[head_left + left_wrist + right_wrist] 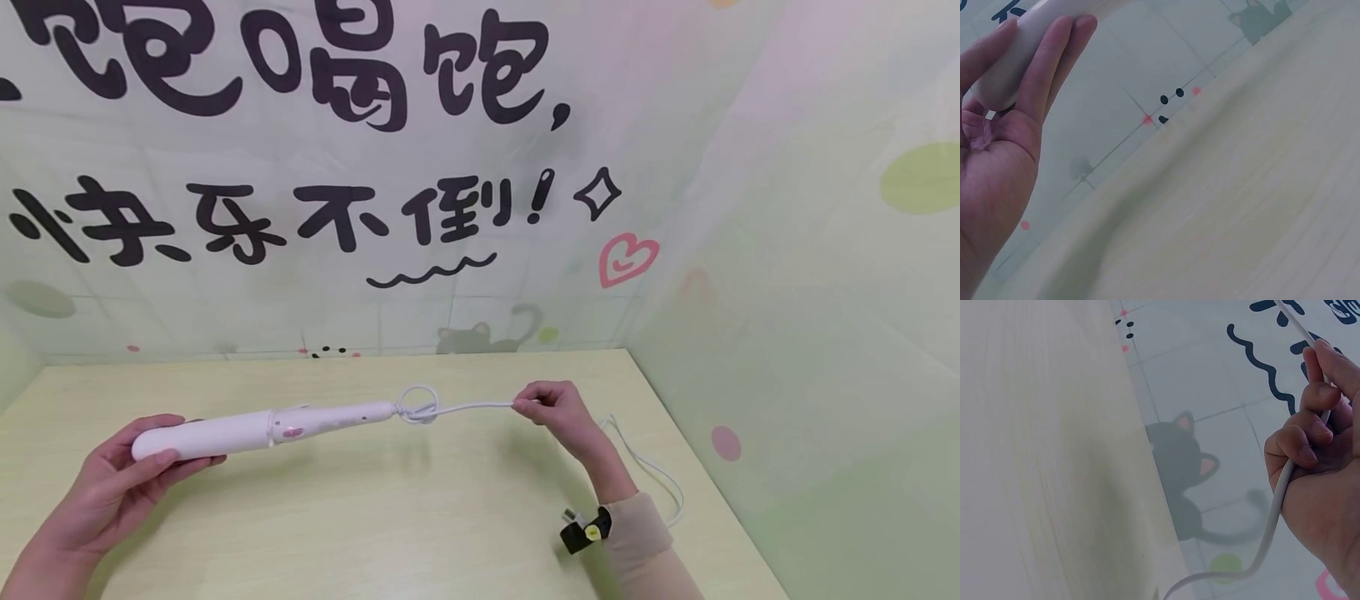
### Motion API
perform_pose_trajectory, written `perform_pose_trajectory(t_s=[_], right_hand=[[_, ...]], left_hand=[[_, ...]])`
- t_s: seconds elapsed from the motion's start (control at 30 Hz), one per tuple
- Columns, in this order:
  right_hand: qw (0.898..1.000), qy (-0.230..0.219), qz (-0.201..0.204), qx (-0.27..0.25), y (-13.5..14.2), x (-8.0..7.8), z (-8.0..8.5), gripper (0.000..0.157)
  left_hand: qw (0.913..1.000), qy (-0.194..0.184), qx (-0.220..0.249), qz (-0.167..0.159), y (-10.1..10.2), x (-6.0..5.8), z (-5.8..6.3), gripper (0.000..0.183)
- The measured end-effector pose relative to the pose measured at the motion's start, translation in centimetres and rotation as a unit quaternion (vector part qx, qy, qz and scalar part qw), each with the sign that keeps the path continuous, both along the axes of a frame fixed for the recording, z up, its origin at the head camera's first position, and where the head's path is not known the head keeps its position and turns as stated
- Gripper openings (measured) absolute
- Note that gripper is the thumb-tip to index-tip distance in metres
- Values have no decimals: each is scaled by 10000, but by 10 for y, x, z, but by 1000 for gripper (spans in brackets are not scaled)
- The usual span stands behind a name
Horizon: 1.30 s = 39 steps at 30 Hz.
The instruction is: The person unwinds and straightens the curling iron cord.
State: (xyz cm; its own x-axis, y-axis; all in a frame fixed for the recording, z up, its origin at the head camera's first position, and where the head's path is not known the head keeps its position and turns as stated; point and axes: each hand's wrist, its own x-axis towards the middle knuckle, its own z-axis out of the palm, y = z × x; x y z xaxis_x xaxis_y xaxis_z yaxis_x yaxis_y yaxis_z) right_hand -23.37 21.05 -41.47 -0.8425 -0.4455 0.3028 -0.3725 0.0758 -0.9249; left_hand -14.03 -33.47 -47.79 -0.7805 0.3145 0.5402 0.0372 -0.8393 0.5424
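A white hair styling wand [225, 433] with a thick rounded barrel and a slimmer, tapering handle spans the left half of the head view, held above the table. My left hand [123, 487] grips it by the barrel's rounded end, thumb in front. From the handle's tip runs a white cord [480, 406], looped in a loose knot near the wand. My right hand [558, 417] pinches this cord and keeps it stretched sideways. In the right wrist view, the cord [1275, 494] passes under my curled fingers and hangs down below the palm.
Below lies a pale wooden table [337, 525]. A printed wall [337, 317] with dark lettering stands behind it, and another wall [825, 375] closes the right side. More of the cord trails over the table beyond my right forearm. A black wrist camera [581, 533] sits at the right sleeve.
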Motion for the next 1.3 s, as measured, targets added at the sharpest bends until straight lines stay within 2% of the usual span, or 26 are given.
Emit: perform_pose_trajectory(t_s=[0.13,0.33,0.7,0.83,0.93,1.03,1.1,1.17,1.3], right_hand=[[9996,-16,127,-242,3,1,-2,11],[9964,-97,47,-847,7,1,-3,31],[9860,-1,110,-1663,13,-1,-8,23],[9819,-82,113,-1889,17,-3,-8,26],[9775,-323,-60,-2082,21,-2,-6,30],[9690,-494,-507,-2365,28,-1,-3,33],[9675,-544,-676,-2373,34,0,-3,35],[9716,-545,-695,-2196,39,1,-3,37],[9798,-558,-362,-1886,41,1,-5,36]], left_hand=[[10000,-8,-57,9,0,0,-1,55],[10000,-10,24,-1,0,0,-2,55],[9999,-51,93,-75,-3,2,-5,55],[9998,-72,143,-67,-5,2,-5,55],[9997,-127,200,-79,-8,4,-6,55],[9986,-273,412,-205,-14,8,-9,56],[9980,-306,503,-248,-19,10,-12,56],[9975,-344,556,-262,-23,12,-13,57],[9976,-270,575,-269,-25,11,-13,57]])
